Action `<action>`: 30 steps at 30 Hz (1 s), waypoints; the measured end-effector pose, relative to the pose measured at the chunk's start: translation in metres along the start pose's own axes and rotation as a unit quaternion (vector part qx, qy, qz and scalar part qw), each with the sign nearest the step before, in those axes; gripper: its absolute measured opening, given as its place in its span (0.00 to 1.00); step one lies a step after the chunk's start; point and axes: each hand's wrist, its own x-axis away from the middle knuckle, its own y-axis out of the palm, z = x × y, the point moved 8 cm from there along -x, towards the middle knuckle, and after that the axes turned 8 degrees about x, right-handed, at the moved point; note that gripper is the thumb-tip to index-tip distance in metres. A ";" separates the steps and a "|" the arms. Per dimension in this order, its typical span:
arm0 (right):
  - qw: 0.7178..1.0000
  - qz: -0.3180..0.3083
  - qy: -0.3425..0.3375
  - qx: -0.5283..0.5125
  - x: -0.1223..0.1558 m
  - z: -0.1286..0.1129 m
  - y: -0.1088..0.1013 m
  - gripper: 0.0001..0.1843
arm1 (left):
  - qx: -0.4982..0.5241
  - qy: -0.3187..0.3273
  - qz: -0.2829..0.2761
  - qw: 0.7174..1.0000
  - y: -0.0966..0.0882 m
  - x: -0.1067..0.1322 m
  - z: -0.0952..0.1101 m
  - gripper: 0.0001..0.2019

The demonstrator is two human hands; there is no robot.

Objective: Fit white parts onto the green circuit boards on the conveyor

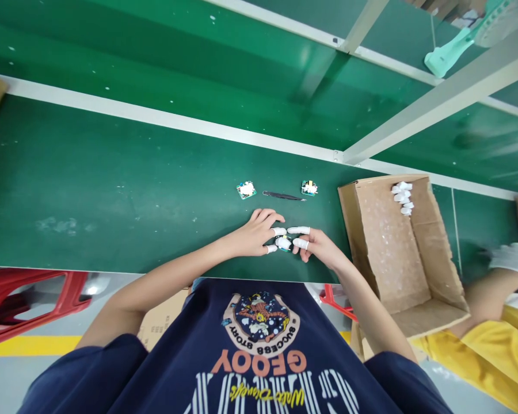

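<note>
Left hand (254,234) and right hand (317,247) pinch small PCB (283,243) between them; tweezers (284,195) just far of hands, long axis left-right, on desk (112,190).

On the bench (112,172) ahead of me, tweezers (284,196) lie between a board (246,190) on the left and another board (309,187) on the right. A third board (283,243) sits between my left hand (254,234) and right hand (317,247). Right of that stands a carton (384,247), with finger cots (401,198) inside at its far end.
</note>
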 end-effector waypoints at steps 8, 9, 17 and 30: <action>0.999 0.010 0.031 0.012 -0.009 0.007 0.005 0.22 | -0.015 0.008 -0.004 1.000 -0.001 0.002 0.002 0.09; 0.999 0.024 0.025 0.028 -0.008 0.005 0.005 0.21 | -0.020 0.011 -0.005 1.000 -0.001 0.001 0.003 0.09; 0.990 0.074 -0.022 0.118 -0.002 -0.008 0.009 0.18 | -0.024 0.018 -0.004 1.000 -0.001 0.001 0.002 0.08; 0.993 0.047 -0.006 0.104 -0.012 0.000 0.011 0.20 | -0.011 0.014 -0.004 1.000 -0.001 0.002 0.004 0.07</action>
